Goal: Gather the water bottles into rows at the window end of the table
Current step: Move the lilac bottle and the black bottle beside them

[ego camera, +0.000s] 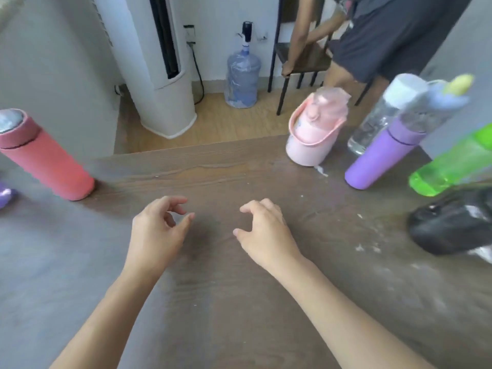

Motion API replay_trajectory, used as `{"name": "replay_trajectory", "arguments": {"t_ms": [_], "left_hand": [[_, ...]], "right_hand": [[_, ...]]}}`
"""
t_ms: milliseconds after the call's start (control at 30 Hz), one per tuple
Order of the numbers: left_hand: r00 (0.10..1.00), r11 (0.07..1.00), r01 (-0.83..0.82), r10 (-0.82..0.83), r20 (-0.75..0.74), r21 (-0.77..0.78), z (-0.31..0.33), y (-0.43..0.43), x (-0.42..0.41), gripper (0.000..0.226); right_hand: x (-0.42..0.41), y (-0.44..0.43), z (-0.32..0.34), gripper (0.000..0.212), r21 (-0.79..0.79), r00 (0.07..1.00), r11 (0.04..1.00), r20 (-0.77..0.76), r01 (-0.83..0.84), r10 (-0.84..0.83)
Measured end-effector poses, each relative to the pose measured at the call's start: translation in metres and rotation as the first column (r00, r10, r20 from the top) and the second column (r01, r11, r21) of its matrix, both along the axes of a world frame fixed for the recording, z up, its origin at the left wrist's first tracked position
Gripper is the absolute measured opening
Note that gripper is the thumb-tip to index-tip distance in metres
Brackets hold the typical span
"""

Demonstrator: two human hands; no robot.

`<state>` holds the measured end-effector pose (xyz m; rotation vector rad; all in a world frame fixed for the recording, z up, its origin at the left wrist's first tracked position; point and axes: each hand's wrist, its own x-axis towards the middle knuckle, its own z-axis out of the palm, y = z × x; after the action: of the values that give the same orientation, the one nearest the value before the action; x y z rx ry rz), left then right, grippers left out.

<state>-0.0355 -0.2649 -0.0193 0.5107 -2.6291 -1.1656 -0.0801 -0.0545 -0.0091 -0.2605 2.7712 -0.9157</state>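
Observation:
My left hand [157,233] and my right hand [266,233] hover side by side over the middle of the dark wooden table [213,302], fingers curled apart, holding nothing. A coral-red flask [45,158] stands at the left edge. At the far right stand a pale pink handled bottle [314,134], a clear bottle with a white cap [380,121], a purple flask [383,158] and a green bottle [452,166]. A black bottle [452,222] is at the right edge, blurred. A purple object [5,195] peeks in at the far left.
Beyond the table's far edge are a white standing air conditioner [157,62], a large blue water jug with a pump [243,75] and a person bending over a dark chair [306,57]. White specks lie on the table's right part.

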Motion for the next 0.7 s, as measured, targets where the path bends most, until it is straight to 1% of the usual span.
{"name": "replay_trajectory", "arguments": {"t_ms": [100,233,367,433,500,567,633,700], "left_hand": [[0.994,0.994,0.108,-0.109,0.033,0.033,0.005,0.078,-0.025,0.027],[0.958,0.959,0.284,-0.284,0.040,0.016,0.011,0.178,-0.056,0.036],[0.918,0.919,0.393,-0.391,0.058,-0.032,0.007,0.262,-0.088,0.060],[0.908,0.909,0.412,-0.404,0.112,-0.059,0.004,0.293,-0.105,0.073],[0.901,0.902,0.422,-0.405,0.153,-0.096,0.001,0.318,-0.121,0.079],[0.904,0.903,0.416,-0.400,0.149,-0.107,0.000,0.338,-0.137,0.076],[0.921,0.919,0.379,-0.365,0.133,-0.104,0.001,0.352,-0.150,0.069],[0.943,0.941,0.325,-0.315,0.103,-0.094,-0.001,0.361,-0.161,0.062]], "right_hand": [[0.002,0.081,0.003,0.043,0.019,0.992,0.992,0.002,0.125,-0.125],[0.009,0.179,0.009,0.041,-0.010,0.952,0.952,0.036,0.305,-0.305],[0.025,0.263,0.007,0.036,0.015,0.879,0.880,0.043,0.476,-0.476],[0.033,0.297,0.005,0.035,0.123,0.822,0.817,0.026,0.563,-0.570],[0.037,0.322,0.003,0.042,0.243,0.758,0.734,-0.013,0.635,-0.652],[0.036,0.340,0.000,0.056,0.269,0.709,0.675,-0.046,0.688,-0.704],[0.033,0.351,-0.006,0.072,0.219,0.678,0.651,-0.074,0.726,-0.731],[0.027,0.356,-0.011,0.086,0.123,0.663,0.653,-0.092,0.748,-0.742]]}}
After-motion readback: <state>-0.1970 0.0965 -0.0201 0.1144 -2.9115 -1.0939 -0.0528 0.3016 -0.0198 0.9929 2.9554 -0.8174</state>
